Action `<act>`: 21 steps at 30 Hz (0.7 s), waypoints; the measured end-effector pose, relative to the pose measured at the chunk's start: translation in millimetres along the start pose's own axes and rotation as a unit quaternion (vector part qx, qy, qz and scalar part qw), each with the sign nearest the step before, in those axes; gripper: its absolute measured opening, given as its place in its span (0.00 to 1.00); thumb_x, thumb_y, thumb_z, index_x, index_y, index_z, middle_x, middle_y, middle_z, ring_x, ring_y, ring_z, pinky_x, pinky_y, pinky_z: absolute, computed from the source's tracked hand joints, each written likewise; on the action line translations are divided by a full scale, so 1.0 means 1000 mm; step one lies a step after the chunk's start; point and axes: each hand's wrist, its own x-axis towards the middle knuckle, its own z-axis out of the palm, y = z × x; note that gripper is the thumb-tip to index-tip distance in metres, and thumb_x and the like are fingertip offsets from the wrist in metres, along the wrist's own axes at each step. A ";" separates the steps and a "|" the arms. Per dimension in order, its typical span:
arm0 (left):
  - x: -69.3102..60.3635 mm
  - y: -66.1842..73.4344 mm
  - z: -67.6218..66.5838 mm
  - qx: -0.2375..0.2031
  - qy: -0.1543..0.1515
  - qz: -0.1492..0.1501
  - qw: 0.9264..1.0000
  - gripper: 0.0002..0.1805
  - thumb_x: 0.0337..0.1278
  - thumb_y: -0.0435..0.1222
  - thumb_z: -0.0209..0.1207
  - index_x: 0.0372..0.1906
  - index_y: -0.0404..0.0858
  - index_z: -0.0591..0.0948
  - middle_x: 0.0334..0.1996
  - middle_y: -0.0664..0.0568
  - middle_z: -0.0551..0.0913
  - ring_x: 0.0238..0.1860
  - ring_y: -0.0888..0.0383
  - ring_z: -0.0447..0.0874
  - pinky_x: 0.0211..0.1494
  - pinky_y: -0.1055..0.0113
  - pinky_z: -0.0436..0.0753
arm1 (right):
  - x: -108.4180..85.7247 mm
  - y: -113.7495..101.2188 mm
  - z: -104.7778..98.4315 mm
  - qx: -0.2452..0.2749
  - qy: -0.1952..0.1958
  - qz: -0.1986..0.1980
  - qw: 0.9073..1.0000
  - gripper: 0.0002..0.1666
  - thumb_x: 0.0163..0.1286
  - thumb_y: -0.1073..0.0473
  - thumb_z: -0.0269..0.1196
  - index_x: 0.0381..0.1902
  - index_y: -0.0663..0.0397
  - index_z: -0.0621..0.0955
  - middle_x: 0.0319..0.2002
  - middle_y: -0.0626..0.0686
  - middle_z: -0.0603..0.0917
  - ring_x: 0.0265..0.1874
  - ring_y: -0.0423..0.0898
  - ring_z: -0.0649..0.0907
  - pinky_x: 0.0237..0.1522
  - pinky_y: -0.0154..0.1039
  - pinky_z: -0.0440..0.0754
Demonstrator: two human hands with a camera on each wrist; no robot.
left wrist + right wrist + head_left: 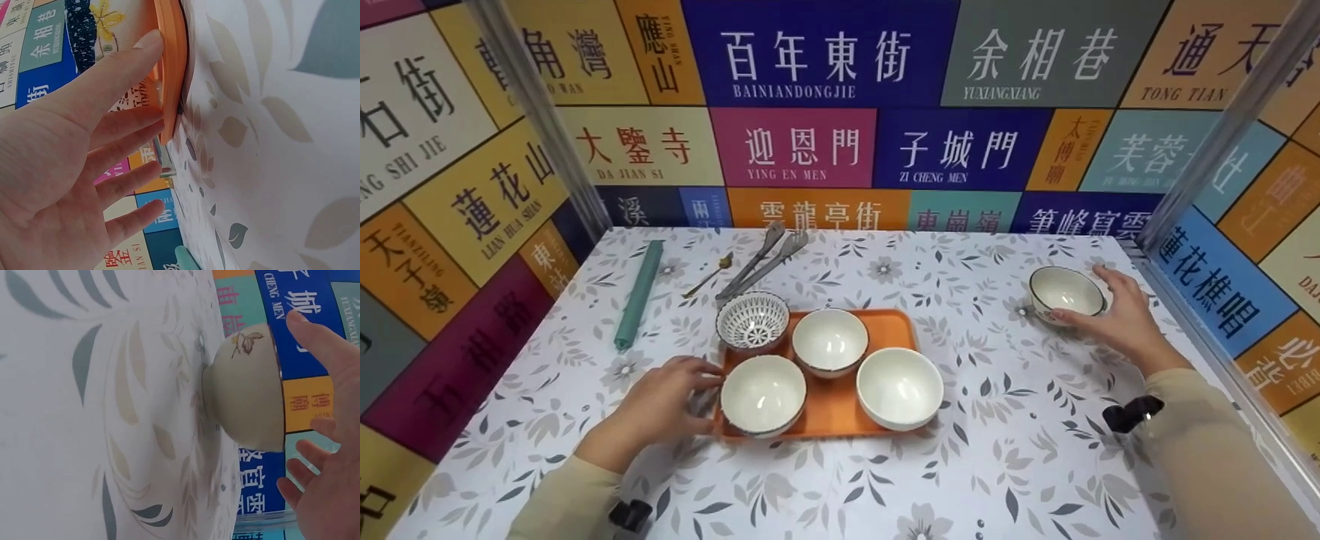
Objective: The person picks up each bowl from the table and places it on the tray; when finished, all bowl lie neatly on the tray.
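An orange tray (831, 411) carries several bowls: a front-left bowl (763, 394), a front-right bowl (900, 388), a plain bowl (830, 341) behind them and a patterned bowl (753, 321) at the back left. My left hand (664, 397) is at the tray's left edge. In the left wrist view its thumb and nearest fingers are at the orange rim (174, 50), with the other fingers spread. Far to the right, a cream bowl (1066, 291) stands upright on the table. Beside it my right hand (1125, 322) has thumb and fingers spread around its near side, gripping nothing.
Behind the tray lie grey serving utensils (765, 259) and a small gold spoon (709, 274). A rolled green mat (639, 294) lies at the left. Sign-covered panels (802, 146) enclose the floral-patterned table (997, 465) at the back and sides.
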 end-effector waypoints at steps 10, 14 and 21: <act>0.000 0.001 -0.002 -0.008 -0.004 -0.010 1.000 0.32 0.38 0.43 0.80 0.56 0.41 0.88 0.60 0.50 0.84 0.65 0.45 0.77 0.66 0.40 0.77 | 0.014 0.010 0.002 -0.015 -0.043 0.002 0.999 0.77 0.54 0.29 0.75 0.85 0.53 0.45 0.80 0.74 0.48 0.72 0.75 0.61 0.68 0.78 0.61; 0.000 0.001 -0.003 -0.009 -0.004 -0.009 1.000 0.33 0.37 0.43 0.80 0.56 0.41 0.88 0.60 0.50 0.84 0.65 0.45 0.77 0.66 0.41 0.77 | 0.021 0.013 0.002 -0.027 -0.064 0.015 0.998 0.78 0.55 0.26 0.73 0.84 0.57 0.44 0.78 0.76 0.49 0.72 0.76 0.61 0.70 0.76 0.61; -0.001 0.000 -0.001 0.003 0.009 0.017 1.000 0.32 0.36 0.44 0.81 0.54 0.40 0.89 0.58 0.49 0.85 0.64 0.44 0.78 0.63 0.42 0.80 | 0.022 0.014 0.003 -0.017 -0.058 0.010 0.998 0.75 0.55 0.28 0.74 0.81 0.66 0.51 0.74 0.76 0.61 0.69 0.72 0.67 0.65 0.69 0.70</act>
